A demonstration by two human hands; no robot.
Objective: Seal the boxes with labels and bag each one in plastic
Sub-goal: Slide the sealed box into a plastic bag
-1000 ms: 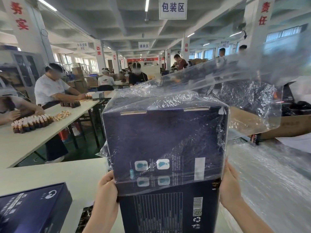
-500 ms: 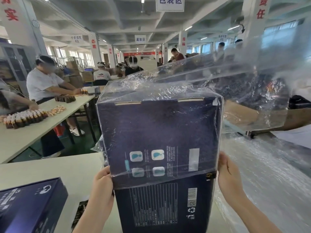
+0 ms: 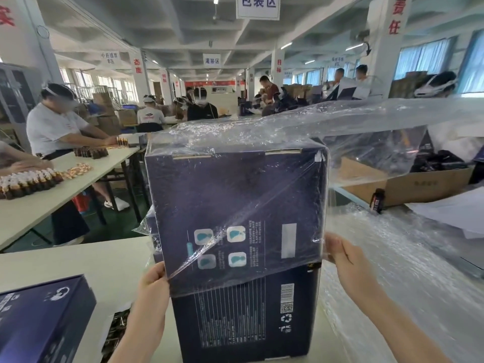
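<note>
Left hand (image 3: 154, 284), right hand (image 3: 343, 255): pinch grip on plastic bag (image 3: 379, 137) halfway down box (image 3: 235, 323); second box (image 3: 39, 318) alongside.

Only one cam going here, it's sitting on my head and looking forward and slightly down, so it's framing the dark box (image 3: 235, 195) super close, dead centre. My left hand (image 3: 154, 286) and right hand (image 3: 344, 259) are poking in from the bottom edge, and the wide lens is also pulling in the ceiling (image 3: 183, 27) and the long hall (image 3: 222, 74) behind.
</note>
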